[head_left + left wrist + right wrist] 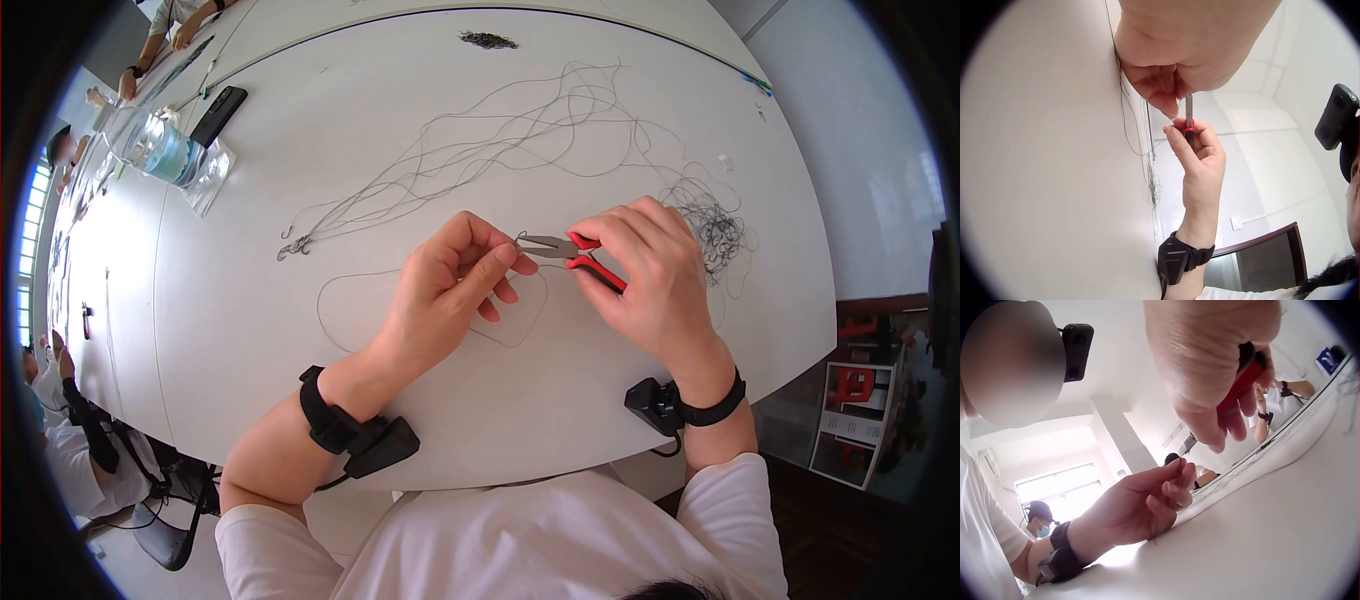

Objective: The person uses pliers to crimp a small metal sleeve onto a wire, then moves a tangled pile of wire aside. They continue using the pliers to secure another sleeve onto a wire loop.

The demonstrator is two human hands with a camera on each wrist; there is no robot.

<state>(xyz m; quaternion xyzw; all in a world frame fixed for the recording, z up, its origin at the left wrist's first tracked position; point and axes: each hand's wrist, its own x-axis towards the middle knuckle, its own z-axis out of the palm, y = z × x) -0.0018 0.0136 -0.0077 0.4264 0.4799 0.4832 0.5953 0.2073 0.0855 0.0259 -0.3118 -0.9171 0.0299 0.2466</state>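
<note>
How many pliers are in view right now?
1. The red-handled pliers are gripped in the right hand, nose at the left hand, which seems to pinch a thin wire over the table. No others show; some may be hidden.

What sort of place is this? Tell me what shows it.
Probably a shared craft workroom: a long white table strewn with thin wire, red-handled pliers in the right hand, and other people seated along the table.

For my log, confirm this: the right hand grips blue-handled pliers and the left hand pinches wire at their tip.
Wrong on colour: the head view shows red handles. The right hand grips red-handled pliers and the left hand pinches wire at their tip.
</note>
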